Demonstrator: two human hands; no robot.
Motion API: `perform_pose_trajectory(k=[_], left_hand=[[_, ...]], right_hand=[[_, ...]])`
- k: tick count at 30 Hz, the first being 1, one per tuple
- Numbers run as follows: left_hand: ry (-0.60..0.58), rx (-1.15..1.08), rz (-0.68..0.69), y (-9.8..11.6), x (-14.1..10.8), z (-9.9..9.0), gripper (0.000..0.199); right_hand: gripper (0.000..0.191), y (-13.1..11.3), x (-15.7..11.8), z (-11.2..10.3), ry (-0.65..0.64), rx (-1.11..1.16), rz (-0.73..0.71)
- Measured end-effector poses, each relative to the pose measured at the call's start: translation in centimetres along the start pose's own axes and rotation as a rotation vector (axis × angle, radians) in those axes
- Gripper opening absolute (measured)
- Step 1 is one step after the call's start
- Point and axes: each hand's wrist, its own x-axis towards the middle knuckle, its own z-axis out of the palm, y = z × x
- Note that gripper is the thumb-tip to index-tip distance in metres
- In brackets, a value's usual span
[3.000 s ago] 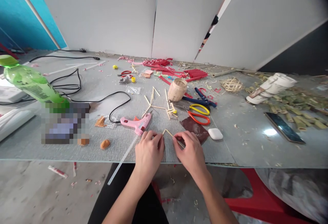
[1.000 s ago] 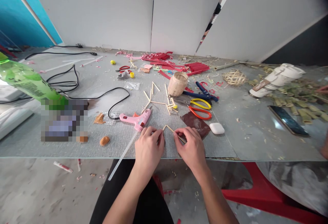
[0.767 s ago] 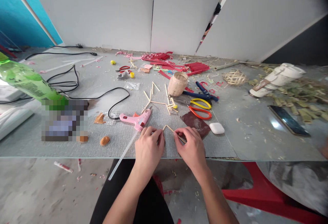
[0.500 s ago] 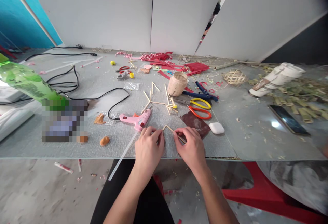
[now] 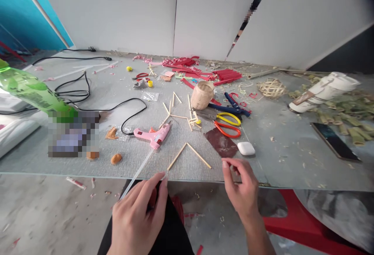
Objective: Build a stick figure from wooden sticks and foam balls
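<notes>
Sticks, two of them [image 5: 198,155], meet in one V on the gray tabletop [image 5: 277,142], right of the glue gun [image 5: 154,135] and nearer the front edge. Tabletop separates V and gun. Two orange lumps [image 5: 116,159] lie left of the gun; wall panels [image 5: 117,13] rise beyond it. Left hand [image 5: 136,212] and right hand [image 5: 244,190] are partly open, fingers curled, gripping nothing visible.

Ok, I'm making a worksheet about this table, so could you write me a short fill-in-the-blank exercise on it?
The glue gun is coloured ____.
Near the table's front edge, two thin sticks form an upside-down letter ____.
The larger scissors have one orange handle and one ____ handle.
For the wearer, the white case lies to the ____ of the glue gun.

Missing words: pink; V; yellow; right.
</notes>
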Motion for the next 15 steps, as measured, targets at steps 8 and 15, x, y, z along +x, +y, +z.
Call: perform_pose_trajectory(k=[8, 15], left_hand=[[-0.143, 0.068, -0.074, -3.3, -4.5, 2.3, 0.025], [-0.179, 0.003, -0.083, -4.4, -6.2, 3.0, 0.023]], right_hand=[[0.016, 0.3, -2.9, 1.1, 0.047, -0.143, -0.11], [0.035, -0.7, -9.4, 0.2, 0.091, -0.105, -0.007]])
